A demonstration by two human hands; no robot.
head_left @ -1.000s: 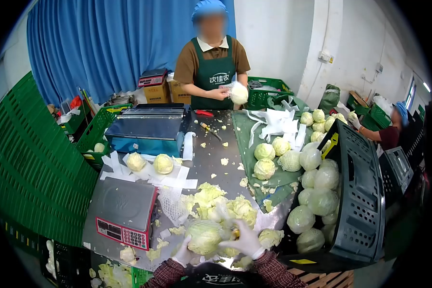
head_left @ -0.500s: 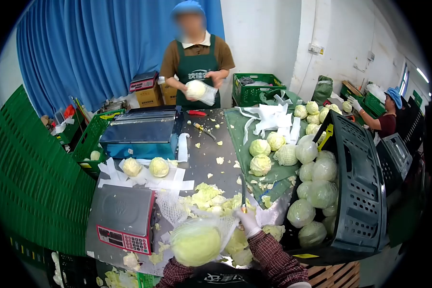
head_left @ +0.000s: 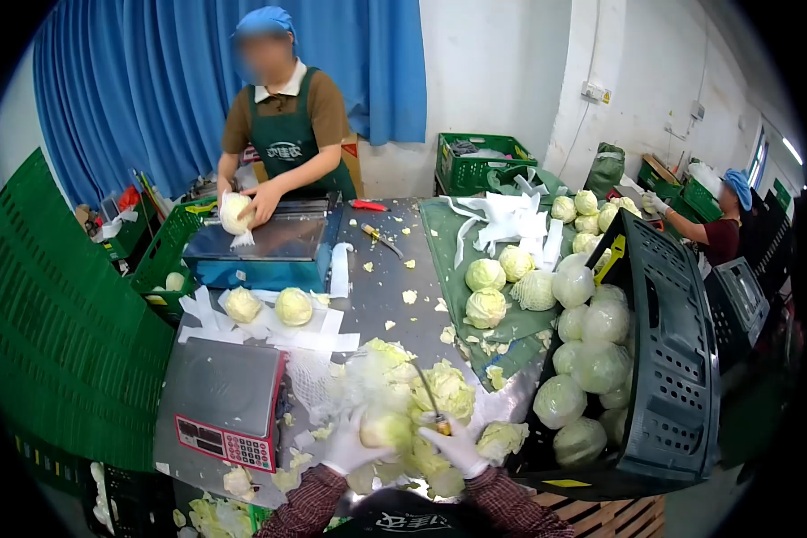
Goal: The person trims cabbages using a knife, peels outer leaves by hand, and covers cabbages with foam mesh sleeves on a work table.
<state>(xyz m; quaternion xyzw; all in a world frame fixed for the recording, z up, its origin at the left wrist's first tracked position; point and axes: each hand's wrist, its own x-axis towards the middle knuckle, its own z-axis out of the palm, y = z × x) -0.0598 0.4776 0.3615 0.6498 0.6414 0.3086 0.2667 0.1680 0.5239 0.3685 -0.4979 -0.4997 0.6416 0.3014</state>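
In white gloves, both my hands are low in the middle of the head view. My left hand (head_left: 351, 446) grips a pale green cabbage (head_left: 386, 430) from its left side; motion blurs the cabbage. My right hand (head_left: 462, 446) is closed around the handle of a knife (head_left: 440, 423), whose thin curved blade points up and away. Loose cabbage leaves (head_left: 444, 390) lie heaped just beyond and between my hands. A blurred, see-through wrap or net is above the cabbage, joining the white foam net (head_left: 312, 381) on the left.
A scale (head_left: 224, 394) stands at left, with two trimmed cabbages behind it. A co-worker (head_left: 291, 134) holds a cabbage over a blue wrapping machine (head_left: 260, 255). On the right, a tilted black crate (head_left: 672, 359) contains wrapped cabbages. Another knife (head_left: 381, 238) lies on the table (head_left: 368, 296).
The cabbage in front of me has come out of its netting and moved away from my body. My left hand has come into view on it. The co-worker has moved left to the machine.
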